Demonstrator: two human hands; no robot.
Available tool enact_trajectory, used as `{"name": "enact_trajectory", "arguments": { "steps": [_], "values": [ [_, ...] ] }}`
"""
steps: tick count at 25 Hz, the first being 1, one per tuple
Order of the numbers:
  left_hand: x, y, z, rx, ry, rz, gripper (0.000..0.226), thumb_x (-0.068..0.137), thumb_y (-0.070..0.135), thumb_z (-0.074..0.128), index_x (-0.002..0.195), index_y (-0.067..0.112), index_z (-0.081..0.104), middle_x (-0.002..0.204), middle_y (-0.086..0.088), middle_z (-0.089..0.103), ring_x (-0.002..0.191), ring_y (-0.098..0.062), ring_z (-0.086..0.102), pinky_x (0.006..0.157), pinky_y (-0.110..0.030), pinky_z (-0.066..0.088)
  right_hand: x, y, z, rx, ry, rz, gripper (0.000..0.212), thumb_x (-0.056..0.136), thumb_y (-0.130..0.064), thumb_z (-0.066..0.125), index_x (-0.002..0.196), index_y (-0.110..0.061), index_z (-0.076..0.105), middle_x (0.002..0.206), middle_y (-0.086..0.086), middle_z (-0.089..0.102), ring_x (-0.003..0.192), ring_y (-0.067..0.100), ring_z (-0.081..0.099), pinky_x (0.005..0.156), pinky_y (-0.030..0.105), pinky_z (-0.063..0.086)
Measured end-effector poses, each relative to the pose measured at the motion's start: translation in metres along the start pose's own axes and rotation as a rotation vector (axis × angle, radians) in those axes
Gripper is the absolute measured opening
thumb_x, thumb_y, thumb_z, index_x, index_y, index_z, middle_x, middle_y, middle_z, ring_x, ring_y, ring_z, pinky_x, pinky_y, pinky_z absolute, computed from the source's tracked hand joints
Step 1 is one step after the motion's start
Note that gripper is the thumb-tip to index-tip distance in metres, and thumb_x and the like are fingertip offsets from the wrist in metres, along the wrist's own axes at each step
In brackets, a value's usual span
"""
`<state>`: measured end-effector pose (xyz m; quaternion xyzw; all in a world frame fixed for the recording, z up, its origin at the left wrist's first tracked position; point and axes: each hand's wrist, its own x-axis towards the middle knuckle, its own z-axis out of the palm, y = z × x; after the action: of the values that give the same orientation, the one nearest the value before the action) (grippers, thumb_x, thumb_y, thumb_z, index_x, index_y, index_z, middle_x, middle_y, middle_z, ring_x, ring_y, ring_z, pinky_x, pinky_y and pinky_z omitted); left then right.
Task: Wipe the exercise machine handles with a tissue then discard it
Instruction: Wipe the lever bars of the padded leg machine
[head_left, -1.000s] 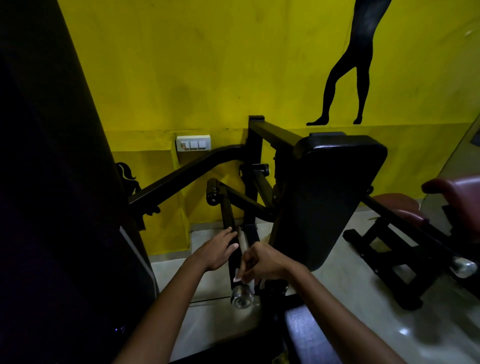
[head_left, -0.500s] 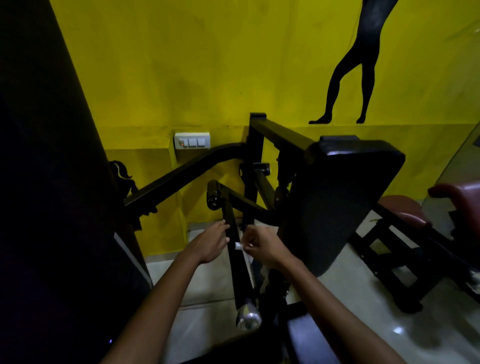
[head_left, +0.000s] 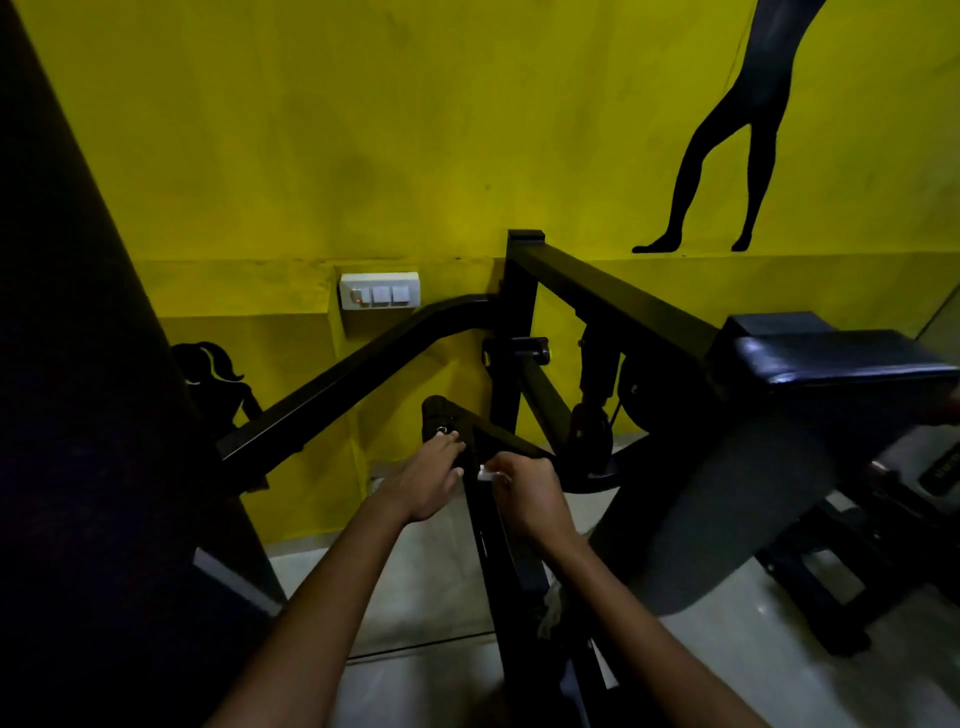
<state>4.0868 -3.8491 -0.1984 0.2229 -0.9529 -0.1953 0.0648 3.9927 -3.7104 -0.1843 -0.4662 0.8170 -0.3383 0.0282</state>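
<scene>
Black exercise machine (head_left: 613, 306): steel frame, rigid, heavy, won't shift under wiping pressure. Padded rest up and to the right of both hands.

Handle bar (head_left: 485, 525): long black tube running between the two hands. Long axis goes from near the bottom edge of the view up and away to a capped end (head_left: 439, 415) just past the left fingertips. So it points away from the person, tilted slightly left. Stiff, smooth, probably slick; best wiped by wrapping around it and sliding along the axis.

Left hand (head_left: 428, 486): just left of the bar, fingers extended and resting on its upper end near the cap, holding nothing.

Right hand (head_left: 530, 499): just right of the bar, fingers curled, pinching the tissue (head_left: 487, 474) against the tube.

Tissue: small white wad, only a sliver shows at the right fingertips. Light, soft, tears easily; keep it bunched and pinched, moderate pressure.
</scene>
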Motion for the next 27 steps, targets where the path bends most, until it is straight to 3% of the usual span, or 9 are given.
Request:
{"name": "enact_trajectory", "arguments": {
  "steps": [6, 10, 16, 19, 22, 27],
  "values": [
    [0.045, -0.027, 0.008, 0.059, -0.038, 0.026, 0.046, 0.103, 0.021, 0.034, 0.147, 0.008, 0.029, 0.158, -0.007, 0.016, 0.147, -0.021, 0.007, 0.119, -0.037, 0.015, 0.045, 0.012, 0.030, -0.098, 0.034, -0.014, 0.024, 0.090, -0.006, 0.053, 0.108, -0.010, 0.069, 0.102, 0.011, 0.071, 0.094, 0.025, 0.066, 0.075, 0.033, 0.054],
    [0.054, -0.041, 0.017, 0.057, -0.031, 0.052, 0.045, 0.103, 0.021, 0.032, 0.147, 0.009, 0.030, 0.158, -0.007, 0.019, 0.147, -0.021, 0.008, 0.117, -0.033, 0.015, 0.061, 0.017, 0.049, -0.192, 0.001, -0.082, 0.026, 0.090, -0.007, 0.052, 0.110, -0.010, 0.068, 0.105, 0.010, 0.070, 0.096, 0.025, 0.065, 0.076, 0.033, 0.054],
    [0.052, -0.046, 0.019, 0.013, -0.006, 0.080, 0.045, 0.104, 0.024, 0.031, 0.147, 0.010, 0.030, 0.158, -0.005, 0.019, 0.147, -0.018, 0.005, 0.115, -0.026, 0.012, 0.060, 0.021, 0.064, -0.317, -0.075, -0.171, 0.023, 0.095, -0.013, 0.049, 0.106, -0.011, 0.070, 0.100, 0.010, 0.069, 0.088, 0.025, 0.066, 0.067, 0.030, 0.049],
    [0.050, -0.044, 0.021, 0.015, -0.004, 0.076, 0.045, 0.104, 0.024, 0.032, 0.148, 0.014, 0.031, 0.158, -0.004, 0.019, 0.148, -0.019, 0.004, 0.115, -0.031, 0.016, 0.051, 0.023, 0.061, -0.327, -0.061, -0.198, 0.025, 0.098, -0.014, 0.045, 0.110, -0.011, 0.066, 0.094, 0.011, 0.070, 0.082, 0.026, 0.066, 0.064, 0.031, 0.049],
    [0.044, -0.044, 0.025, 0.031, -0.012, 0.074, 0.046, 0.104, 0.027, 0.032, 0.148, 0.019, 0.029, 0.159, -0.002, 0.017, 0.148, -0.020, 0.001, 0.115, -0.038, 0.021, 0.035, 0.025, 0.059, -0.312, -0.033, -0.241, 0.021, 0.089, -0.005, 0.056, 0.108, -0.008, 0.065, 0.083, 0.016, 0.069, 0.070, 0.032, 0.066, 0.054, 0.034, 0.051],
    [0.036, -0.033, 0.033, 0.046, -0.028, 0.089, 0.047, 0.103, 0.030, 0.032, 0.149, 0.022, 0.027, 0.159, -0.001, 0.016, 0.148, -0.022, -0.003, 0.118, -0.042, 0.003, 0.014, 0.031, 0.057, -0.276, -0.019, -0.266, 0.021, 0.086, -0.004, 0.059, 0.105, -0.011, 0.065, 0.086, 0.016, 0.069, 0.067, 0.032, 0.066, 0.052, 0.032, 0.052]
  ]
}}
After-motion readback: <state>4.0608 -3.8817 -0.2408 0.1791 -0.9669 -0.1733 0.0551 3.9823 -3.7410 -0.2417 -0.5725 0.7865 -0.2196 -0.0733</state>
